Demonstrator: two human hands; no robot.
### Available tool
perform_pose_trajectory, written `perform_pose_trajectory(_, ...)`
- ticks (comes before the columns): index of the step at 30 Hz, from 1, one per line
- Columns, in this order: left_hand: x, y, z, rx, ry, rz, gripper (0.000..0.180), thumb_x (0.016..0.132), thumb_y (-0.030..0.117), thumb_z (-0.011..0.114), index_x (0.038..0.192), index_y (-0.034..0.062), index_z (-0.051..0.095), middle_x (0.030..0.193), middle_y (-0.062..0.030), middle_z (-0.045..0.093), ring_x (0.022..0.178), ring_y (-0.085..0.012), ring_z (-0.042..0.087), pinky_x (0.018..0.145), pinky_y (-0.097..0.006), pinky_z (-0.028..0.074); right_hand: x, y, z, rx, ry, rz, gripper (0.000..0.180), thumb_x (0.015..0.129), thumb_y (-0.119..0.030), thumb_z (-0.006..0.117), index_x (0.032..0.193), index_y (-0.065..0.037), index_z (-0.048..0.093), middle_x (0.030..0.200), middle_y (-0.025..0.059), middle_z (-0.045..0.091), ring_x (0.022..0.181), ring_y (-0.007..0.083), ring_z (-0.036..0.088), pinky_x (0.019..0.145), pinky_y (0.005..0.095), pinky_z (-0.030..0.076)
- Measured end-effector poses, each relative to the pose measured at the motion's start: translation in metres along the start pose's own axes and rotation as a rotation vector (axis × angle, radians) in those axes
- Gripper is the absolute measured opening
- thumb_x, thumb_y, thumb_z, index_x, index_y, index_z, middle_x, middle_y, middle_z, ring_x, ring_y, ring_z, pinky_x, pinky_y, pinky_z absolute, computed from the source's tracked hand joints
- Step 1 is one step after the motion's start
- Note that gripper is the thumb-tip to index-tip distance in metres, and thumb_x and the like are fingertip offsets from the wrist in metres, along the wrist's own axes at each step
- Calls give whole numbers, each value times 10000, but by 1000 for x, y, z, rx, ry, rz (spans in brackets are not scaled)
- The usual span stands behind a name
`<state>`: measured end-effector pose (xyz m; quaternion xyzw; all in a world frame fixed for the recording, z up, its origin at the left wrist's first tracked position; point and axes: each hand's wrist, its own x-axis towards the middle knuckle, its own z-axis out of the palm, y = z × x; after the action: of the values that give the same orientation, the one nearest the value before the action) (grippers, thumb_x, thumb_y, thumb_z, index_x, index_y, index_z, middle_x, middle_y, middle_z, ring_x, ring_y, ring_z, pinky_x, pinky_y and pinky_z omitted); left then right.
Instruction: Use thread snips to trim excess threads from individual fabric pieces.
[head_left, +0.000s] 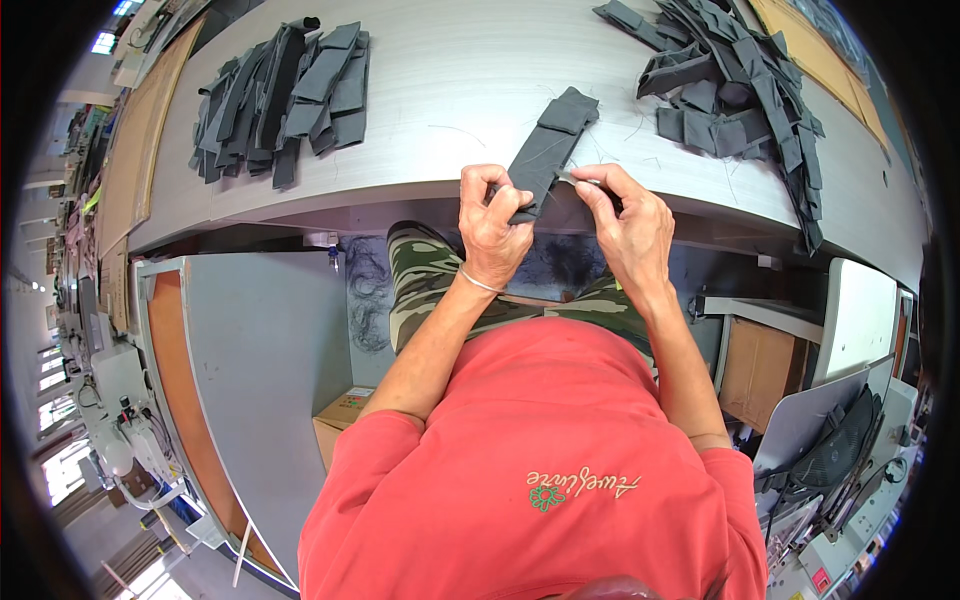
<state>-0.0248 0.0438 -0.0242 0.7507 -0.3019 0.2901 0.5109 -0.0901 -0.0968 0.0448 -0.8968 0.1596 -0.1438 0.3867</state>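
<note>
My left hand (494, 222) pinches the near end of a dark grey fabric strip (545, 150), which has a folded flap at its far end. The strip slants away over the table's front edge, and loose threads lie on it. Close to the strip's right edge, my right hand (634, 215) is closed on a small tool with a pale metal tip (566, 176). Fingers cover most of that tool, so its exact kind is hidden.
On the pale table (440, 60), a pile of grey fabric strips (285, 100) lies at left. A looser heap of strips (735, 90) lies at right, partly hanging over the front edge. Thread scraps are scattered between. Grey cabinet panel (270, 340) and cardboard box (342, 415) stand below.
</note>
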Motion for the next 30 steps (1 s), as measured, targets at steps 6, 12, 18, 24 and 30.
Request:
perform_pose_trajectory(6, -3, -7, -1, -8, -6, 85, 352, 493, -127, 665, 779, 61, 587, 831, -83, 463, 783, -237, 509, 628, -314, 437, -1, -6, 2, -50, -68, -69, 162, 856, -225, 622, 971, -125, 676, 824, 109, 677, 674, 290, 643, 599, 380, 483)
perform_pose_trajectory(12, -5, -8, -1, -57, -46, 123, 363, 471, -142, 623, 779, 49, 597, 835, -83, 453, 806, -264, 507, 651, -342, 450, 6, -10, 11, -139, -89, -109, 139, 855, -229, 620, 912, -108, 659, 793, 102, 672, 687, 305, 645, 592, 400, 484)
perform_pose_trajectory(18, -6, -4, 2, -76, -37, 144, 282, 513, -99, 654, 735, 51, 567, 820, -87, 476, 801, -280, 512, 667, -376, 445, 9, -6, 21, -125, 14, -229, 116, 848, -226, 634, 899, -130, 673, 768, 88, 668, 685, 290, 642, 580, 375, 479)
perform_pose_trajectory(24, 13, 2, -1, -172, 276, -410, 235, 716, -75, 678, 846, 40, 519, 855, -76, 537, 760, -185, 545, 648, -331, 478, 17, -4, 6, 255, 93, -24, 173, 853, -212, 660, 1011, -146, 684, 686, 49, 620, 595, 138, 561, 577, 275, 440)
perform_pose_trajectory(30, 8, 4, -8, -910, -57, -1197, 211, 898, 75, 535, 1102, 23, 531, 828, -71, 614, 688, -148, 584, 649, -296, 503, 7, 9, 6, 418, -35, -26, 276, 844, -158, 671, 1119, -129, 654, 745, 24, 605, 665, 97, 545, 631, 243, 446)
